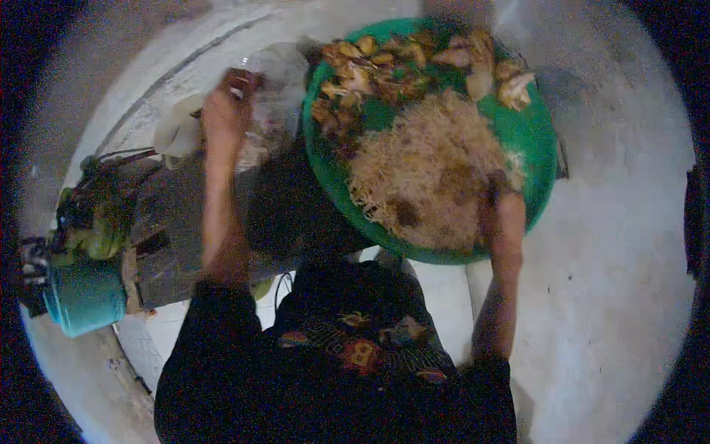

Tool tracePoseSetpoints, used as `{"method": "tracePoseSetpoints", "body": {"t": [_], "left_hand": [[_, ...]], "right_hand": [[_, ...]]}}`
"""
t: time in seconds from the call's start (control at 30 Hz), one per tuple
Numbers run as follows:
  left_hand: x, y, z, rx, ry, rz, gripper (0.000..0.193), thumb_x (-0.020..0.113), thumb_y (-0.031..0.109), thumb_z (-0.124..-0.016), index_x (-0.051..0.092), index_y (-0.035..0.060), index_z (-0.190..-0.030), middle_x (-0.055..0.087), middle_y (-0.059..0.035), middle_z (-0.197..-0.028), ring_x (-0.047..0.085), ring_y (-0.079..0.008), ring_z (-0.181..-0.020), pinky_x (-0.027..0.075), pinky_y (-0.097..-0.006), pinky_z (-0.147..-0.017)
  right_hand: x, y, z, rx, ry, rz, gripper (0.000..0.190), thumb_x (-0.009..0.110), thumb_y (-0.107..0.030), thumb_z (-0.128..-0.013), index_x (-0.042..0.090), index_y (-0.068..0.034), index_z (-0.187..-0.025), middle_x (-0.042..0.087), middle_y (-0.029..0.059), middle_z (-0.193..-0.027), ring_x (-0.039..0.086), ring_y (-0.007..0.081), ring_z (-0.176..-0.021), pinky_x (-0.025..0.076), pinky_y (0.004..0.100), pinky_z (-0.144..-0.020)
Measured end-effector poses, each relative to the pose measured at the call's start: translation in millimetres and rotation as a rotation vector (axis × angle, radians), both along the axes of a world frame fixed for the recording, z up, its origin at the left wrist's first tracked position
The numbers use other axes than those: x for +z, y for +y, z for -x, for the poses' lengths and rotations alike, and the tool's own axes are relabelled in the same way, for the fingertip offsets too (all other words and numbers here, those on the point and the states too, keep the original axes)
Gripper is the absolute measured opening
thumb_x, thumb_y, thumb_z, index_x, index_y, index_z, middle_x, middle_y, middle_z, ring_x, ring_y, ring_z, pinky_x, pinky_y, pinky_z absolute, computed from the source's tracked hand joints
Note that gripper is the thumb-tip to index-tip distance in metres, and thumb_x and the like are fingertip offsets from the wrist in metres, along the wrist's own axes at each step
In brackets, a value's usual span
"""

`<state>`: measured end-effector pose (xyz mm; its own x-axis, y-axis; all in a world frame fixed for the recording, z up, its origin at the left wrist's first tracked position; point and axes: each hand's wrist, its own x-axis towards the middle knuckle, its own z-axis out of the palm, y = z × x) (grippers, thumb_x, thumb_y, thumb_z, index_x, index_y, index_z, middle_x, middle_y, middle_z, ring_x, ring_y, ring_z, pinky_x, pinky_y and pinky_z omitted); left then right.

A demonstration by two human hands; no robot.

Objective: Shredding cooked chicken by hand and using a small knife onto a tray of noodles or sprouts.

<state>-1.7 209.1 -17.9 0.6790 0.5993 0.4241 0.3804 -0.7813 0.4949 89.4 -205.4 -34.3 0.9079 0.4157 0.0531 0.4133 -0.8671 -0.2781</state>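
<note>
A large round green plastic basin (516,133) lies before me. In it is a broad heap of pale brown shreds (427,150), perhaps noodles or shredded food. My right hand (506,197) reaches into the heap's right side, its fingertips hidden among the shreds. Browned chunks of food (383,61) line the basin's far and left rim. My left hand (226,111) is raised left of the basin, curled and blurred. Beside it lies a clear plastic bag (280,77) with pale contents; whether my fingers grip the bag is unclear.
A pale rounded item (180,130) sits left of my left hand, on a dark bench (172,222). Green fruit or vegetables (102,227) and a turquoise container (86,297) are at the far left. Pale floor (610,250) extends right. Something blurred, possibly a limb (457,11), shows beyond the basin.
</note>
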Motion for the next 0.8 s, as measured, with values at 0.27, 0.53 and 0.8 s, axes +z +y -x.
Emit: {"method": "tracePoseSetpoints", "body": {"t": [0.27,0.53,0.8], "left_hand": [[-20,-20,4,-0.334,0.000,-0.159,0.025,0.059,0.023,-0.084,0.064,0.0041,-0.099,0.062,-0.0179,-0.101,0.058,-0.0346,-0.095,0.045,-0.0442,-0.084],[-77,-195,22,-0.970,0.203,-0.142,0.036,0.061,0.030,-0.080,0.058,0.0082,-0.108,0.052,-0.0160,-0.113,0.050,-0.0344,-0.106,0.039,-0.0483,-0.094],[-98,-201,20,-0.876,0.424,-0.040,0.036,0.062,0.017,-0.078,0.053,0.0014,-0.108,0.049,-0.0216,-0.111,0.049,-0.0384,-0.107,0.039,-0.0483,-0.094]], "right_hand": [[-20,43,65,0.081,0.263,-0.187,0.040,0.057,-0.014,-0.082,0.053,-0.002,-0.121,0.060,0.0280,-0.100,0.058,0.0421,-0.095,0.046,0.0457,-0.082],[-5,31,83,-0.275,0.280,-0.263,0.032,0.054,-0.009,-0.082,0.054,-0.002,-0.113,0.062,0.0254,-0.091,0.060,0.0399,-0.084,0.047,0.0442,-0.073],[-31,23,95,-0.269,0.188,-0.439,0.032,0.052,-0.011,-0.086,0.052,-0.001,-0.117,0.061,0.0258,-0.096,0.057,0.0445,-0.089,0.045,0.0482,-0.077]]}}
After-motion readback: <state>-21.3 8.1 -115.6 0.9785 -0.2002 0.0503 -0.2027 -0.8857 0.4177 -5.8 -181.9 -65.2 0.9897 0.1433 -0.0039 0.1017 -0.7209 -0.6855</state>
